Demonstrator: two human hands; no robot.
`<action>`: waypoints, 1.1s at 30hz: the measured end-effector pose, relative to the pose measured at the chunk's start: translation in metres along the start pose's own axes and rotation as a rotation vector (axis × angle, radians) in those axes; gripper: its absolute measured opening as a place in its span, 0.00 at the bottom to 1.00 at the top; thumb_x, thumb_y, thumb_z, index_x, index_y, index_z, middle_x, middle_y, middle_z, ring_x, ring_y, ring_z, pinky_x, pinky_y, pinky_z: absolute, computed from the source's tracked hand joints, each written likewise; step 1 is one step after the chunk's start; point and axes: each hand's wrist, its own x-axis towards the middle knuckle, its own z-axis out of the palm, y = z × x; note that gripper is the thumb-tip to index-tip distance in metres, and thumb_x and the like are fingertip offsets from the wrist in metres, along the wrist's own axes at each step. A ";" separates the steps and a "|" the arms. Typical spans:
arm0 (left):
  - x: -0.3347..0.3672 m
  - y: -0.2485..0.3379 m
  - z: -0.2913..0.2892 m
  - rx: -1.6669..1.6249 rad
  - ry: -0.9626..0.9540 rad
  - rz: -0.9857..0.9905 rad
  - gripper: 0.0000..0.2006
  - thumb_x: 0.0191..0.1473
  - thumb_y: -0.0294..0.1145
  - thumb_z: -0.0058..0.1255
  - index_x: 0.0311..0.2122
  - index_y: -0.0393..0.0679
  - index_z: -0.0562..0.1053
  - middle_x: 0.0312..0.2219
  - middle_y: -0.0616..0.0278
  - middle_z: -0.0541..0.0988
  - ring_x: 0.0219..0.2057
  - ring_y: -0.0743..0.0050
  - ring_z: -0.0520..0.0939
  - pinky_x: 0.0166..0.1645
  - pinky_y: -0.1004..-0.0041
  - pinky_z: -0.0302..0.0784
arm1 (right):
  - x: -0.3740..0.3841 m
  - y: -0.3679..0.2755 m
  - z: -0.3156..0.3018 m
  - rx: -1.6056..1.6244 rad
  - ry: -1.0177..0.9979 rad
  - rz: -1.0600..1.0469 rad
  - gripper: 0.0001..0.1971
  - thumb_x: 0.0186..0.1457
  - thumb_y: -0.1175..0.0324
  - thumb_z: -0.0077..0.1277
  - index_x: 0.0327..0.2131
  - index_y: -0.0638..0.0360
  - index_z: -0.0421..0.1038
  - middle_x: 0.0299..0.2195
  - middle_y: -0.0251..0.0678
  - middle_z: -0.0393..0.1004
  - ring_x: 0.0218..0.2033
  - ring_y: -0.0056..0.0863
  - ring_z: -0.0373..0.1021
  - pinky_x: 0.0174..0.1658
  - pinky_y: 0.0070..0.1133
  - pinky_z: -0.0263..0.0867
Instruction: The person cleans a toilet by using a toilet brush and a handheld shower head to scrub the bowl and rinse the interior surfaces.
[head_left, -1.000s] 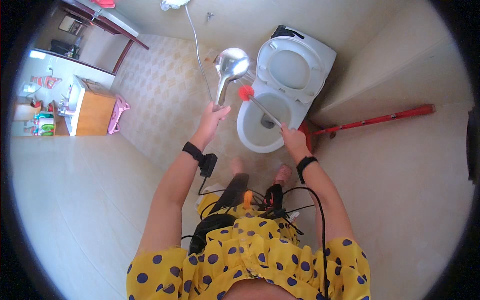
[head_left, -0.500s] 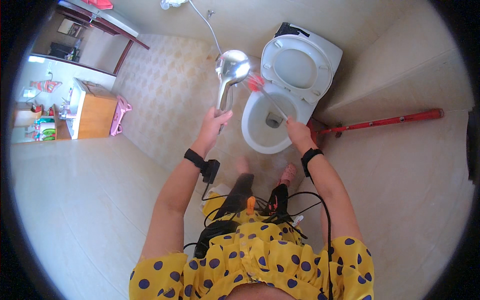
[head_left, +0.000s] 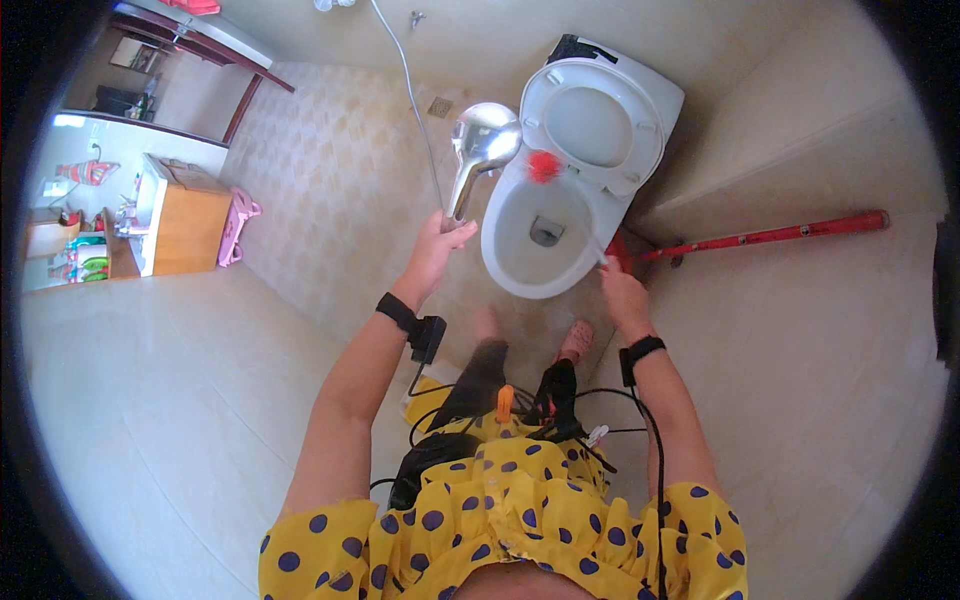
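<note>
I have the left hand [head_left: 440, 243] closed around the handle of a chrome shower head [head_left: 487, 137], raised just beside the left edge of the toilet bowl, its smooth rounded back toward me. My right hand [head_left: 625, 295] is curled tight around the grip of a toilet brush [head_left: 543, 167], near the bowl's near right edge; the red bristles are over its far left edge, and I cannot tell whether they touch. The brush's shaft is blurred against the white toilet [head_left: 500, 270], whose seat and lid stand raised. A pale hose [head_left: 405, 70] runs up from the shower head, passing left of a floor drain [head_left: 440, 106]. Right of the toilet, a red pole [head_left: 780, 235] slants by the wall. Well to the left stands a wooden cabinet [head_left: 190, 225].
</note>
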 end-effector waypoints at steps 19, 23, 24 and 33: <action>0.002 -0.002 0.004 -0.040 -0.023 -0.120 0.16 0.47 0.38 0.58 0.35 0.38 0.67 0.27 0.67 0.70 0.27 0.80 0.68 0.34 0.78 0.64 | -0.037 -0.072 -0.024 0.175 -0.169 0.000 0.14 0.56 0.60 0.42 0.38 0.59 0.68 0.30 0.52 0.72 0.34 0.52 0.69 0.36 0.40 0.65; 0.000 -0.003 0.004 -0.091 -0.030 -0.139 0.17 0.47 0.38 0.58 0.36 0.38 0.67 0.27 0.67 0.70 0.27 0.80 0.68 0.34 0.78 0.63 | -0.060 -0.048 -0.012 0.161 -0.255 -0.037 0.13 0.55 0.60 0.43 0.37 0.59 0.68 0.30 0.52 0.73 0.34 0.52 0.69 0.36 0.41 0.65; 0.000 -0.003 0.003 -0.095 -0.048 -0.145 0.17 0.47 0.38 0.58 0.36 0.38 0.67 0.27 0.67 0.70 0.27 0.80 0.68 0.34 0.79 0.63 | -0.061 -0.044 -0.015 0.190 -0.240 -0.037 0.12 0.56 0.61 0.42 0.35 0.60 0.67 0.31 0.52 0.73 0.35 0.53 0.69 0.37 0.42 0.64; -0.004 0.014 0.006 -0.003 -0.078 -0.200 0.16 0.48 0.38 0.58 0.36 0.39 0.68 0.27 0.67 0.71 0.26 0.81 0.68 0.32 0.79 0.63 | 0.002 -0.067 -0.036 0.244 -0.056 -0.021 0.12 0.55 0.62 0.43 0.38 0.60 0.67 0.32 0.53 0.73 0.34 0.53 0.69 0.36 0.42 0.64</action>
